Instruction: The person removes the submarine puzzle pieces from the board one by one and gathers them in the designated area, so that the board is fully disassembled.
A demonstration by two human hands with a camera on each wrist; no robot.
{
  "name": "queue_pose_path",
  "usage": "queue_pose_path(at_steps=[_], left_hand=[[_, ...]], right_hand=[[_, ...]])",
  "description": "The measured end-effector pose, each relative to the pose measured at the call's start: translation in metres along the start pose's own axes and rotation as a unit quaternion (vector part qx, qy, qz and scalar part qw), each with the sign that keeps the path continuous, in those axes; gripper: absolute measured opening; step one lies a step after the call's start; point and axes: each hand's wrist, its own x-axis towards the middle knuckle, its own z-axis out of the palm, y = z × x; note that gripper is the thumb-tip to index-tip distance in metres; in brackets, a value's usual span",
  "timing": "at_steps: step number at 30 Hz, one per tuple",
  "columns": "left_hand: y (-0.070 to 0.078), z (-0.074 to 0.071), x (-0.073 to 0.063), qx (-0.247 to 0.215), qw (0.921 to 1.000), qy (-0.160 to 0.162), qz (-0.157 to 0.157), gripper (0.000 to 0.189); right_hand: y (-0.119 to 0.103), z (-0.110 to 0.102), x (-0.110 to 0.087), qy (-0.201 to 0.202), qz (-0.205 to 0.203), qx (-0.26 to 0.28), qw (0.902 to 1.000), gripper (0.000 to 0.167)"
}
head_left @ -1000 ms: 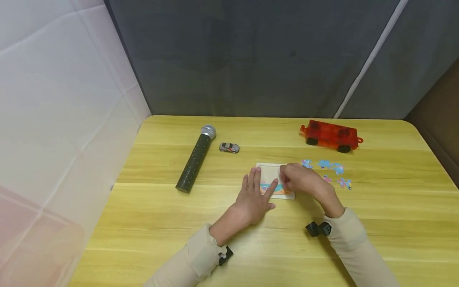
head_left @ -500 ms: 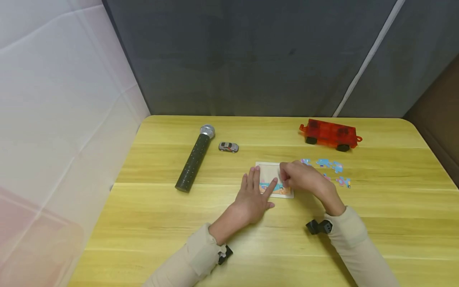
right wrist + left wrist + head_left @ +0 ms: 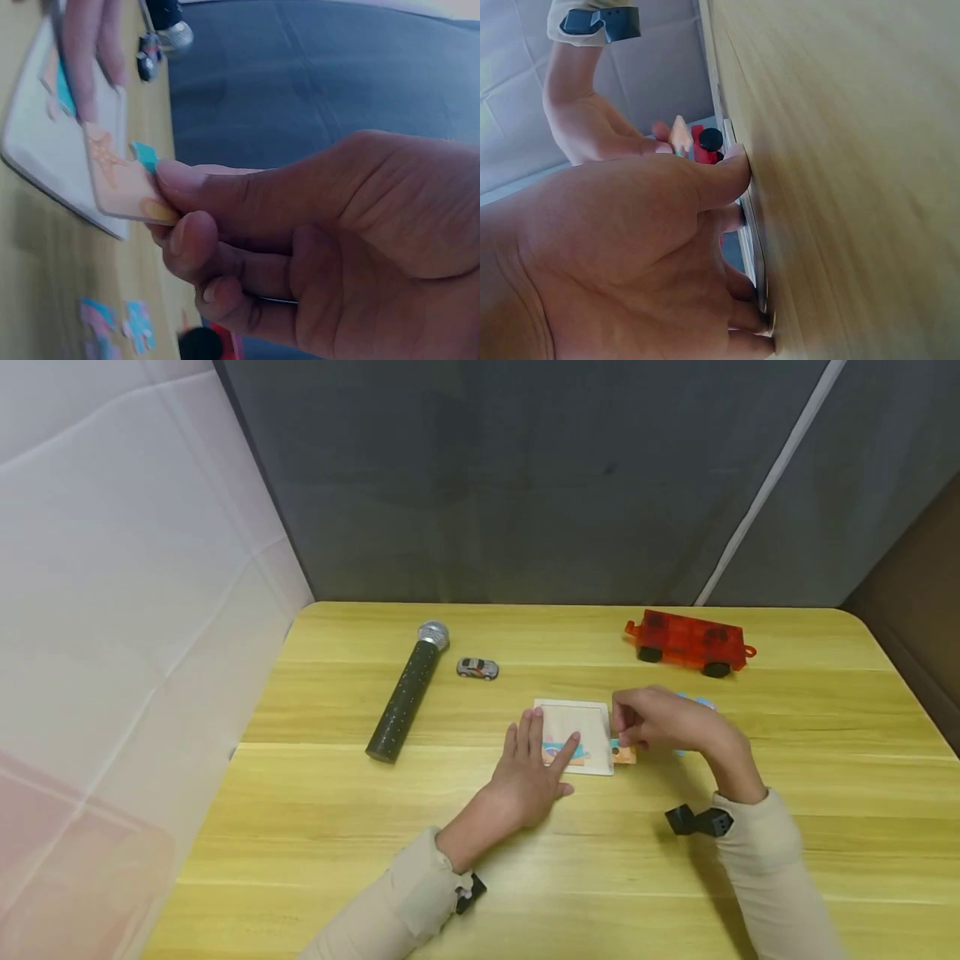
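My right hand (image 3: 667, 718) pinches a puzzle piece (image 3: 120, 176) between thumb and fingers, just off the right edge of a small pale puzzle tray (image 3: 588, 718). The piece is orange with a starfish and a teal corner. Fingers spread, my left hand (image 3: 525, 781) rests on the tray's left side. In the tray's lower left lies a teal and orange puzzle piece (image 3: 557, 752), partly under the left index finger or thumb. Several loose blue and pink puzzle pieces (image 3: 137, 326) lie right of the tray, mostly hidden by the right hand in the head view.
A red toy wagon (image 3: 690, 642) with black wheels stands at the back right. A small silver toy car (image 3: 477, 668) sits behind the tray, left of centre. Further left lies a black microphone (image 3: 405, 697) with a silver head. A dark curtain (image 3: 480, 485) hangs behind the table.
My right hand has lifted the starfish puzzle piece out of the tray's lower right and moved to the right with it. The left hand has stayed in place.
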Motion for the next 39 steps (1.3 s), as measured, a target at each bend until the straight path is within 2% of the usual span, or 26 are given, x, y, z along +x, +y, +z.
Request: queue_pose_path(at_steps=[10,17,24,32,39], left_hand=[[0.000,0.000,-0.001,-0.003,1.0000,0.000,-0.001,0.070],[-0.002,0.014,0.010,-0.035,0.9993,-0.005,0.009,0.073],[-0.002,0.019,0.013,-0.039,0.9992,0.001,0.003,0.073],[-0.001,0.010,0.005,-0.030,0.9995,0.001,0.001,0.072],[-0.002,0.014,0.007,-0.032,0.9995,0.004,0.004,0.072]], right_hand=[[0.020,-0.020,-0.025,-0.011,0.034,0.054,0.9979,0.018],[0.037,-0.027,-0.037,0.003,0.052,0.050,0.9974,0.020],[0.054,-0.033,-0.044,-0.015,0.076,0.043,0.9960,0.020],[0.071,-0.036,-0.054,-0.046,0.122,0.081,0.9882,0.015],[0.079,-0.036,-0.060,-0.060,0.166,0.102,0.9790,0.016]])
